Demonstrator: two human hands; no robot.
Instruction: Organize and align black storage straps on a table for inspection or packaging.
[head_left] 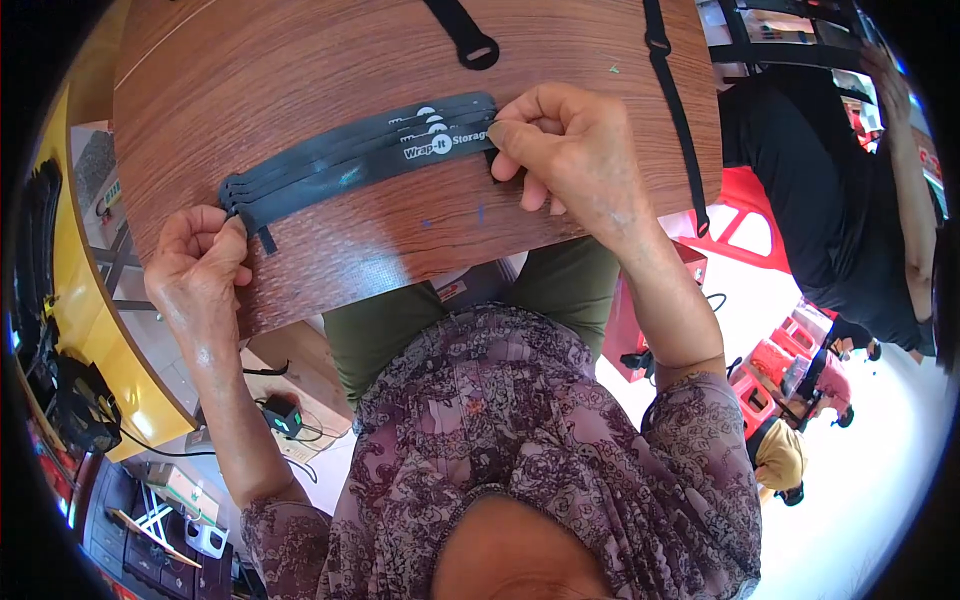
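Observation:
Several flat dark-grey straps with white lettering lie stacked and slightly fanned across the wooden table. My left hand is closed, thumb and finger pinching the left end of these straps near the table's front edge. At their right end, the closed fingers of my right hand pinch the tip. A short dark tab hangs down beside my left fingertips. Another dark piece under my right fingers is mostly hidden.
A black strap with a looped end lies on the brown tabletop, beyond my hands. A longer black strap runs along the right side. To the left stands a yellow table. A person in black is at the right, near red stools.

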